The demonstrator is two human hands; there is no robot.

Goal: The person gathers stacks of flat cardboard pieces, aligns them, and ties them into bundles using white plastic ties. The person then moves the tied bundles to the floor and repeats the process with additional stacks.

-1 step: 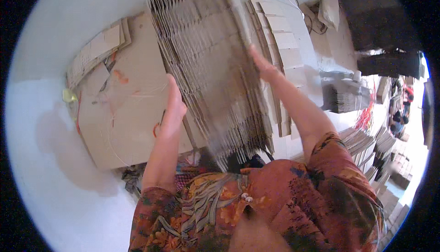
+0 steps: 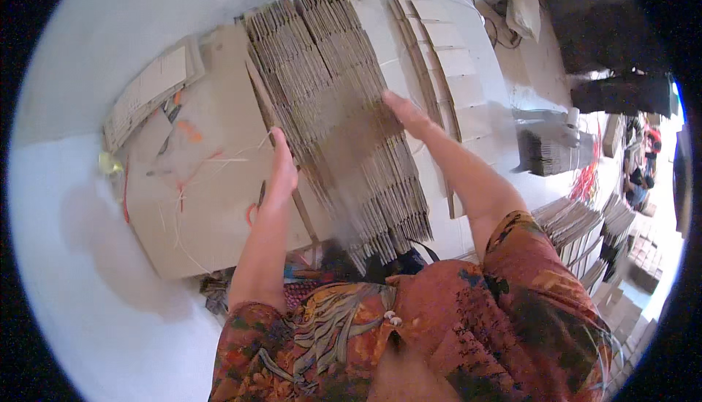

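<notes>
A thick bundle of folded brown cardboard sheets (image 2: 358, 73) lies between my hands, its layered edges facing up and its middle smeared by motion. My left hand (image 2: 284, 164) is upright and flat along the bundle's left side, thumb up; its other fingers are partly hidden. Across from it, my right hand (image 2: 408, 117) is stretched flat against the right edge, fingers toward the bundle. Neither hand has its fingers wrapped around the cardboard.
A flat cardboard sheet (image 2: 212, 212) with orange-handled scissors (image 2: 190, 131) and loose strings lies at left. More cardboard pieces (image 2: 453, 73) are layered at right. Bundled cardboard (image 2: 567, 219) and red straps (image 2: 585, 182) stand farther right. Other people (image 2: 638, 186) are in the distance.
The cardboard bundle, strongly blurred and larger in view before, now sits lower with its layered edges sharper. My right hand has shifted slightly left and down; my left hand has barely moved.
</notes>
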